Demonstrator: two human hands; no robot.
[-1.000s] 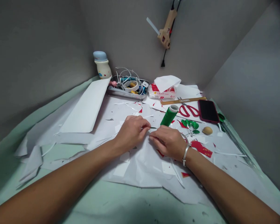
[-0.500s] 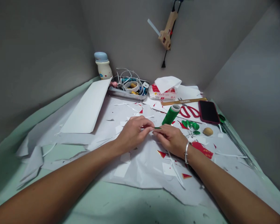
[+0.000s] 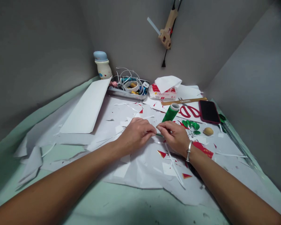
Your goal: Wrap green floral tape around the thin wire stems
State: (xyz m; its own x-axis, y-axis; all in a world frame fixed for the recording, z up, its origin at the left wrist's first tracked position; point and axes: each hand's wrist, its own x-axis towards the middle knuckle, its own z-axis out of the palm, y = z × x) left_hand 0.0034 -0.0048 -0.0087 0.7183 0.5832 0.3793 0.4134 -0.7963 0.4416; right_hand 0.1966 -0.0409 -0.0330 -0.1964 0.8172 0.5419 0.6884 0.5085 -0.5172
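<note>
My left hand (image 3: 140, 132) is closed in a pinch on one end of a thin green strip (image 3: 160, 135). The strip runs across to my right hand (image 3: 174, 136), whose thumb and forefinger are pressed together around its other side; the exact grip is partly hidden. Just behind my right fingers stands a spool of green thread (image 3: 170, 113), tilted to the right. Several green leaf-shaped pieces (image 3: 191, 125) on thin stems lie to the right of my right hand. Beneath both hands are white paper and scattered scraps.
Red-handled scissors (image 3: 189, 111), a phone (image 3: 209, 111), a gold strip (image 3: 194, 100) and a small tan ball (image 3: 208, 131) lie on the right. Behind are a metal tray (image 3: 128, 94), a tissue pack (image 3: 162, 93) and a bottle (image 3: 103, 68). A glue gun (image 3: 167, 31) hangs on the wall.
Both hands have shifted slightly, and the right one has turned so its fingertips point up and left. The green strip now sits a little lower between them.
</note>
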